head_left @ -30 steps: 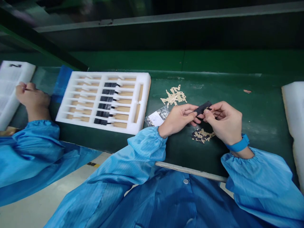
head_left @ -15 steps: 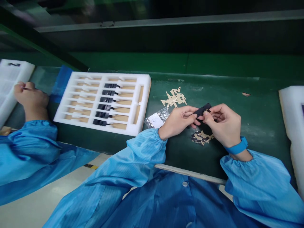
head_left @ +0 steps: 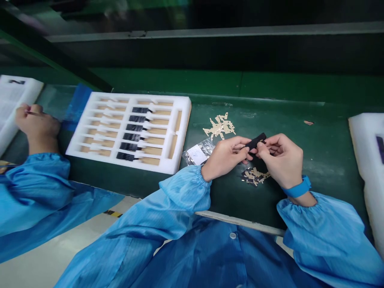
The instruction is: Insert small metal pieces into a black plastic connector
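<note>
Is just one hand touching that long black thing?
No, the left hand holds one end of the black piece while the right hand pinches at the other.

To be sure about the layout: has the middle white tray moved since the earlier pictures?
No: the middle white tray keeps the same gap to the upper gold pile on the green table.

- Two hands of the wearer, left hand (head_left: pixel 223 156) and right hand (head_left: pixel 283 158), on one black part (head_left: pixel 255 141).
- One co-worker's hand (head_left: pixel 39 123).
- Three white foam slabs (head_left: pixel 168 166) (two run out of view).
- Six dark ribbed parts (head_left: pixel 141 110) in the middle slab.
- Two heaps (head_left: pixel 220 126) of small pieces, too jumbled to count.
- One clear bag (head_left: pixel 210 146), one white label (head_left: pixel 196 155).
- One blue wristband (head_left: pixel 297 189).
</note>
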{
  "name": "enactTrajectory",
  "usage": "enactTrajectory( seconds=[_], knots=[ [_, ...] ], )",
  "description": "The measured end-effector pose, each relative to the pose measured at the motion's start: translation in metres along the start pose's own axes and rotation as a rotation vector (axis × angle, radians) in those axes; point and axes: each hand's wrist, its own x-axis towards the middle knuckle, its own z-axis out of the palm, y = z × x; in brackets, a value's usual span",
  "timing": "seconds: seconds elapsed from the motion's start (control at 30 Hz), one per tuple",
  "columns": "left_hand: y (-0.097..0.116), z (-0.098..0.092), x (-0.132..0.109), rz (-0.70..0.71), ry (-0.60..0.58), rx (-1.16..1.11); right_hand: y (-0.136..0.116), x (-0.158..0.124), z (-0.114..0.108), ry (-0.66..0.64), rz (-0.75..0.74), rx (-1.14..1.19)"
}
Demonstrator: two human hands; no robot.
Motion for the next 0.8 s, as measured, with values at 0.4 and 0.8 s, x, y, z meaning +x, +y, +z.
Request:
enactTrajectory(
  seconds=[0.4, 0.8],
  knots=[
    [0.005, 0.002, -0.002, -0.026, 0.052, 0.006, -0.009, 0.001, -0.001, 0.089, -0.145, -0.265],
    [0.009, -0.001, -0.001, -0.043, 0.055, -0.063, 0.000, -0.002, -0.002, 0.118, -0.152, -0.140]
  ],
)
